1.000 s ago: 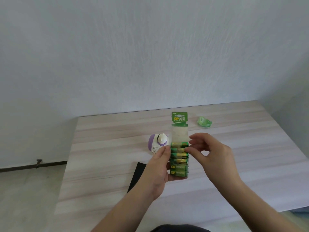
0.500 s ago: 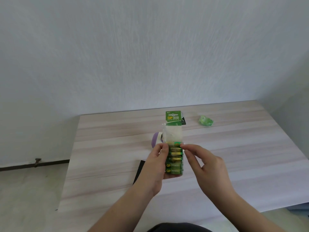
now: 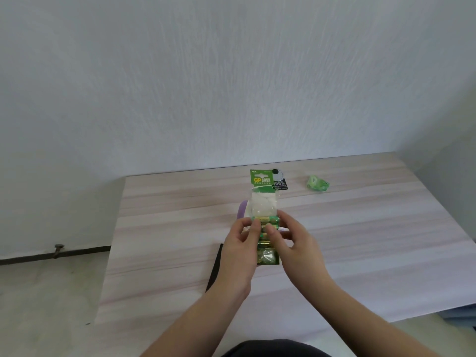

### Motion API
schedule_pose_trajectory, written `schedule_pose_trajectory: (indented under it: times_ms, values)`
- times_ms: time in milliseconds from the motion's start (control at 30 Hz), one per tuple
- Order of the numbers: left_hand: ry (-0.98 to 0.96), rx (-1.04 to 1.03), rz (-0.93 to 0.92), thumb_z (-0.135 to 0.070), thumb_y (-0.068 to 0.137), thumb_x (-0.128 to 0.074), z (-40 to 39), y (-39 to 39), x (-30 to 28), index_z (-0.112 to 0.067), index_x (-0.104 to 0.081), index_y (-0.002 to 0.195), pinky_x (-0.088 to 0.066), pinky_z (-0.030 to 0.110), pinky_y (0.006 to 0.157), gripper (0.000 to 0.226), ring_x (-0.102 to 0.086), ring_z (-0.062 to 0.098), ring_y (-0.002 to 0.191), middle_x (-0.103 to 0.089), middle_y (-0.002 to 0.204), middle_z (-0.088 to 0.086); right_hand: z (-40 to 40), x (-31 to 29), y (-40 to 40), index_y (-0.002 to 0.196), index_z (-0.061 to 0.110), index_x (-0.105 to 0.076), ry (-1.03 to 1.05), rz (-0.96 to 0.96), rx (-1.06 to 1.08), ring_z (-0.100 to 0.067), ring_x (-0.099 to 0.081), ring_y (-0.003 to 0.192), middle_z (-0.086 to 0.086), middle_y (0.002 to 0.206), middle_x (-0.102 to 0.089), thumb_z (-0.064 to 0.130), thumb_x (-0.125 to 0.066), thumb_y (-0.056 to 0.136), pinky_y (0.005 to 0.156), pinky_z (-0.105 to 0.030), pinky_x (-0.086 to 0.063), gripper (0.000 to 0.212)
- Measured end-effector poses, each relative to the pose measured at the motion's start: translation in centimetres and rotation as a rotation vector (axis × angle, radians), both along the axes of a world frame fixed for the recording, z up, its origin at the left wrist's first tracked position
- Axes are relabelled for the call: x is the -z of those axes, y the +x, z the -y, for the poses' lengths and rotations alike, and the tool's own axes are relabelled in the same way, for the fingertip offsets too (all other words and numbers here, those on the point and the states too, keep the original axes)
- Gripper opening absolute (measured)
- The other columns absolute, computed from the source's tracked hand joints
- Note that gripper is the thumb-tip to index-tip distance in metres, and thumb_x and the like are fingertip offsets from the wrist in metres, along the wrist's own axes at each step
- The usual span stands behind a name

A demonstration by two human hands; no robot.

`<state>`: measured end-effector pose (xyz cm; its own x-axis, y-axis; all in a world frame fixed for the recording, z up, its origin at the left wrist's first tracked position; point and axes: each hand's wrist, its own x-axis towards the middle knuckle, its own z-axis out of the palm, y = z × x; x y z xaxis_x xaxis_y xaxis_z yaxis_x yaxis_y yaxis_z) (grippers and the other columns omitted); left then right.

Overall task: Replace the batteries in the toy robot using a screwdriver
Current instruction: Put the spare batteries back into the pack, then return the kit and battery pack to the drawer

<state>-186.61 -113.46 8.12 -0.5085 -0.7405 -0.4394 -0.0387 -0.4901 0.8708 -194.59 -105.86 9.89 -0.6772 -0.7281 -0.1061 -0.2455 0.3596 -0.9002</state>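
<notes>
Head cam: right hand (image 3: 296,243) had moved onto the battery pack (image 3: 265,222), both hands' fingers (image 3: 271,231) pinching it — batteries nearly out.

1 head cam, fwd-down, close

Pale wood-grain table (image 3: 167,240) against a white textured wall (image 3: 231,86). Crumpled green wrapper (image 3: 318,183) toward the far right. Flat black sheet (image 3: 215,269) near the front.

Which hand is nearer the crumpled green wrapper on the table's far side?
Right. The right hand pinches the battery pack on the side facing the green wrapper; the left hand grips the pack's opposite side, farther off.
</notes>
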Motion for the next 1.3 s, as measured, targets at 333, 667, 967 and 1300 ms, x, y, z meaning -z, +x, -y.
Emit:
schedule_pose_trajectory:
  times_ms: [333,667,967,1300]
  values:
    - [-0.006,0.104,0.025,-0.025,0.096,-0.057,1.2,1.7,-0.2,-0.012,-0.068,0.1,-0.058,0.028,0.061,0.017,-0.071,0.014,0.075,-0.073,0.09,0.007,0.1,0.4,-0.1,0.109,0.04,-0.066,-0.043,0.104,0.153,0.002,-0.067,0.075,0.017,0.08,-0.072,0.024,-0.068,0.088,0.059,-0.011,-0.051,0.026]
    - [-0.072,0.111,-0.018,-0.016,0.097,-0.054,1.6,3.0,-0.1,-0.007,-0.066,0.106,-0.06,0.032,0.068,0.017,-0.073,0.023,0.083,-0.075,0.09,0.008,0.6,1.1,0.6,0.114,0.025,-0.07,-0.053,0.035,0.142,0.004,-0.062,0.094,0.008,0.104,-0.07,0.024,-0.057,0.095,0.066,-0.005,-0.046,0.023]
    - [-0.106,0.197,-0.03,-0.017,0.098,-0.052,2.6,3.6,0.3,-0.009,-0.065,0.11,-0.057,0.025,0.065,0.019,-0.071,0.017,0.088,-0.073,0.099,0.006,0.5,1.4,0.3,0.102,0.016,-0.071,-0.129,0.333,0.098,-0.02,-0.072,0.084,-0.003,0.089,-0.075,0.021,-0.059,0.094,0.073,-0.034,-0.058,0.015]
    - [-0.248,0.349,0.072,-0.024,0.096,-0.056,3.9,3.8,1.9,-0.016,-0.065,0.11,-0.059,0.025,0.07,0.018,-0.069,0.013,0.09,-0.071,0.1,0.004,-0.1,3.4,0.3,0.107,0.011,-0.066,-0.067,0.455,0.073,-0.022,-0.071,0.091,-0.006,0.094,-0.073,0.022,-0.053,0.098,0.083,-0.039,-0.057,0.02]
